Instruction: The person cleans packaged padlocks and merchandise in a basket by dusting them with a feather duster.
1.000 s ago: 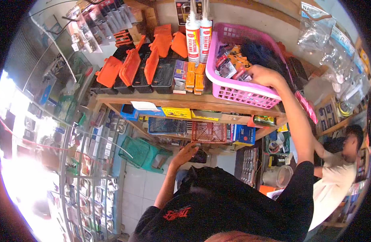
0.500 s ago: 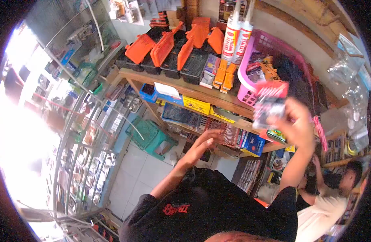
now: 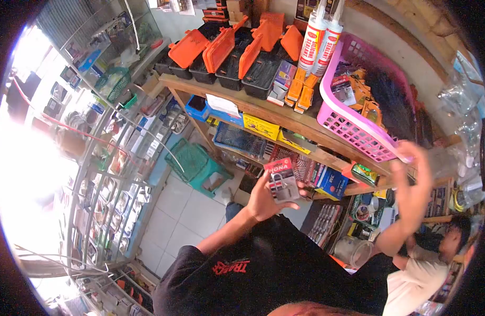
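My left hand (image 3: 261,203) holds a carded padlock pack (image 3: 282,180) in front of my chest. The pack has a red header with "HONA" lettering, and a padlock shows through its clear front. My thumb and fingers grip its sides. My right hand (image 3: 414,171) is raised at the near right corner of a pink plastic basket (image 3: 356,128), blurred by motion. Its fingertips overlap the basket's rim, but whether they grip it I cannot make out. Inside the basket lie orange-carded packs (image 3: 365,95) and a similar red-and-black pack (image 3: 343,89).
Along the wooden shelf (image 3: 232,101) stand black trays with orange lids (image 3: 220,50), orange boxes (image 3: 302,90) and two silicone sealant tubes (image 3: 317,45). A green stool (image 3: 192,163) is on the tiled floor. Glass display shelves curve along the left. Another person (image 3: 422,276) is at lower right.
The padlock pack has passed from my right hand to my left, moving down and left. My right hand has shifted right to the basket's corner. The view has tilted slightly.
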### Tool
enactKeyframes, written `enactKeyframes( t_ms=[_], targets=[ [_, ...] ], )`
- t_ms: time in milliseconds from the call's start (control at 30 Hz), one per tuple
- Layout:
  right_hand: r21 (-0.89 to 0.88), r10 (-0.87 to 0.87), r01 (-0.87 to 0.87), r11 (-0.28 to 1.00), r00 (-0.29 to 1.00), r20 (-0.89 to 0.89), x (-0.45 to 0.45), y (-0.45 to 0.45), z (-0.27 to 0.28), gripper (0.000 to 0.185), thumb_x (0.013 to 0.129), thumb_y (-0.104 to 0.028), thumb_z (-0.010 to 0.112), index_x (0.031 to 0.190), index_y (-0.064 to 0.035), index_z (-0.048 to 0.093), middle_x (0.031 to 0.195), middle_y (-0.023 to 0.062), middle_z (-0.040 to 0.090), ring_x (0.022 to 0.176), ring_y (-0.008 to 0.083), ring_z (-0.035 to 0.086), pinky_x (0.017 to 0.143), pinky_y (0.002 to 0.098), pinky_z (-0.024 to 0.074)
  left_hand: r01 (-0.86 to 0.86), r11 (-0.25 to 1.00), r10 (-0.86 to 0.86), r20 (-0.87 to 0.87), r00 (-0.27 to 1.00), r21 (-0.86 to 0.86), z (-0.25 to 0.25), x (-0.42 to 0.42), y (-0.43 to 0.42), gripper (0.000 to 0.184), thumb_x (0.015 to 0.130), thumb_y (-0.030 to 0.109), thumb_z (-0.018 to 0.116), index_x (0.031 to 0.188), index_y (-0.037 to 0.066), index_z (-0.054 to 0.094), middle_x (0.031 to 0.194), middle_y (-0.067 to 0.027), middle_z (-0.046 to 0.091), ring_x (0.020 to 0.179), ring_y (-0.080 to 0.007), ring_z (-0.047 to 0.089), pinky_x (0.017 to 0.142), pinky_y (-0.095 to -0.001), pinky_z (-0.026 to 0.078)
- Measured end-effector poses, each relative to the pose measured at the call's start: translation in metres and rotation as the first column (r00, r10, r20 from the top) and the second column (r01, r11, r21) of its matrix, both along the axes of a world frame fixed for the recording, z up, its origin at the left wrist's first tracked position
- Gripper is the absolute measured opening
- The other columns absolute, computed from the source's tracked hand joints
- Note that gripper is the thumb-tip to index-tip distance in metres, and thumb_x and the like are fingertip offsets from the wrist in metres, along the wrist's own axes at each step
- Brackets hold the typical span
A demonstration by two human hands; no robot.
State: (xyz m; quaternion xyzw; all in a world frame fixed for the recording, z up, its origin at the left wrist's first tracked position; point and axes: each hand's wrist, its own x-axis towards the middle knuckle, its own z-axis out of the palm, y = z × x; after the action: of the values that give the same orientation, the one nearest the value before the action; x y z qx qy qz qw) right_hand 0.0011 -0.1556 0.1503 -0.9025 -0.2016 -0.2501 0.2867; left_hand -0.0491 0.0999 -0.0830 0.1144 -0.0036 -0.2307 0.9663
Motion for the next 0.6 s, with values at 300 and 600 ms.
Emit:
enactKeyframes(
  t_ms=[300,600],
  targets=[
    [-0.376,-0.422,0.337,0.863,0.89,-0.171,0.074,-0.091,-0.021,0.054,0.094,-0.04,0.056,0.131,-0.0019,0.048,0.121,0.0205,0.057,0.111,0.0326,0.054,0.097,0.0404,0.0392,-0.173,0.982,0.182,-0.118,0.976,0.077,-0.006,0.004,0.038,0.083,0.086,0.073,0.036,0.129,0.004,0.05,0.114,-0.0164,0.061,0.111,-0.0358,0.058,0.086,-0.0604,0.049],
    [0.091,-0.408,0.419,0.904,0.906,-0.117,0.06,-0.13,-0.081,0.041,0.099,-0.03,0.051,0.126,0.0014,0.053,0.094,0.0071,0.06,0.082,0.0129,0.054,0.073,0.0267,0.0428,-0.336,0.94,0.338,-0.04,0.94,0.055,-0.005,0.016,0.07,0.088,0.086,0.078,0.022,0.125,0.005,0.051,0.111,-0.0163,0.061,0.107,-0.035,0.059,0.093,-0.0598,0.044]
  ],
)
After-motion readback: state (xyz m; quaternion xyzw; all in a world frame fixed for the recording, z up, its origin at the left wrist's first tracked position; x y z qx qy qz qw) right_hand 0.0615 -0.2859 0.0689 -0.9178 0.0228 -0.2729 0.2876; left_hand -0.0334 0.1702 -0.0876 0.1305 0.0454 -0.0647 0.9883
